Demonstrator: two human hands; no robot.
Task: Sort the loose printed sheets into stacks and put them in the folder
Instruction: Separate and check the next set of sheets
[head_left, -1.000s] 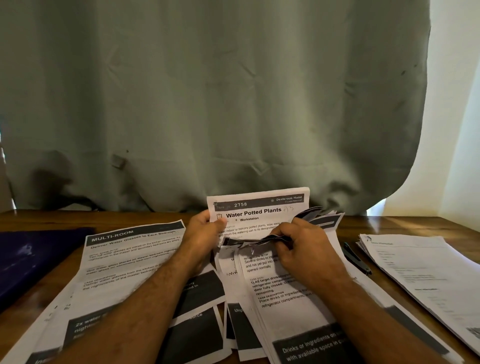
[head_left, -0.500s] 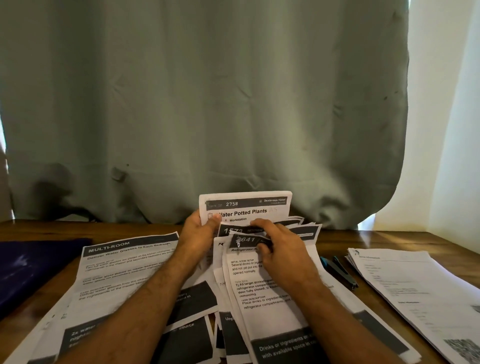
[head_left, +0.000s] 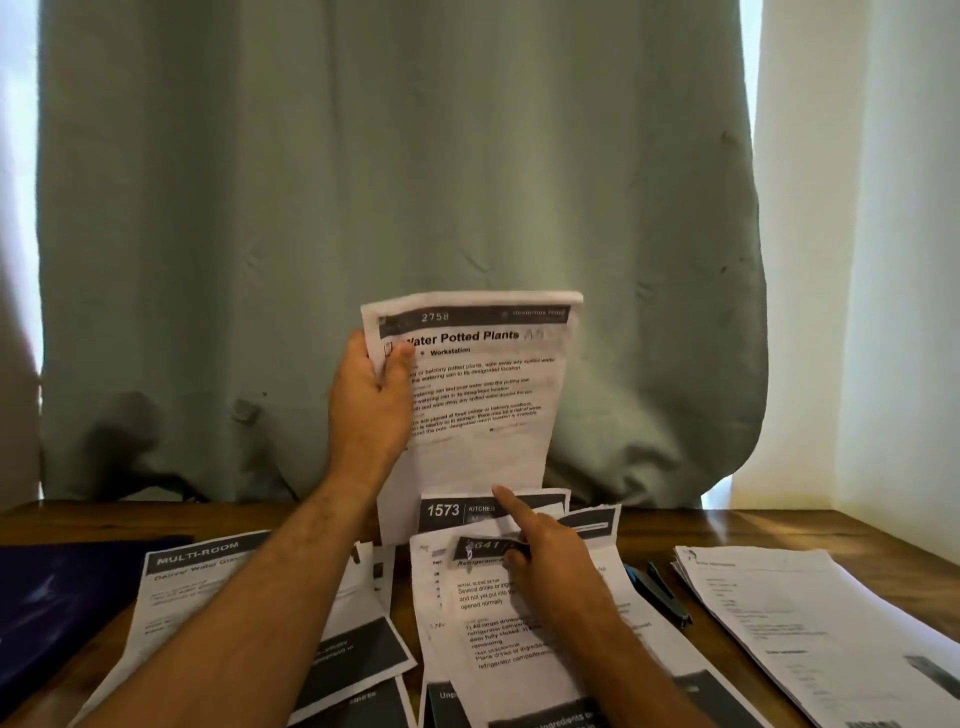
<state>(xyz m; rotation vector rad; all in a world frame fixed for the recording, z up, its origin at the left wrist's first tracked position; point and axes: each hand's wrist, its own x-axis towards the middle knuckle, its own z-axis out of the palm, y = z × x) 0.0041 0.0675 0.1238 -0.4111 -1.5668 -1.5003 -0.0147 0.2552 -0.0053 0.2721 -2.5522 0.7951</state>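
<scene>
My left hand (head_left: 371, 400) grips the "Water Potted Plants" sheet (head_left: 480, 395) by its left edge and holds it upright above the table. My right hand (head_left: 540, 551) rests on the loose pile of printed sheets (head_left: 519, 634) in the middle, forefinger stretched out onto the sheet numbered 1573 (head_left: 452, 512), thumb and other fingers curled on the top sheet's header. A "MULTI-ROOM" sheet (head_left: 192, 587) lies under my left forearm. A dark blue folder (head_left: 57, 603) lies at the left edge.
A neat stack of white sheets (head_left: 810, 623) sits at the right of the wooden table (head_left: 727, 525). A dark stapler-like tool (head_left: 660, 592) lies between that stack and the middle pile. A green curtain (head_left: 395, 208) hangs right behind the table.
My left hand has lifted the "Water Potted Plants" sheet up out of the pile. My right hand stayed on the pile and stretched out its forefinger.
</scene>
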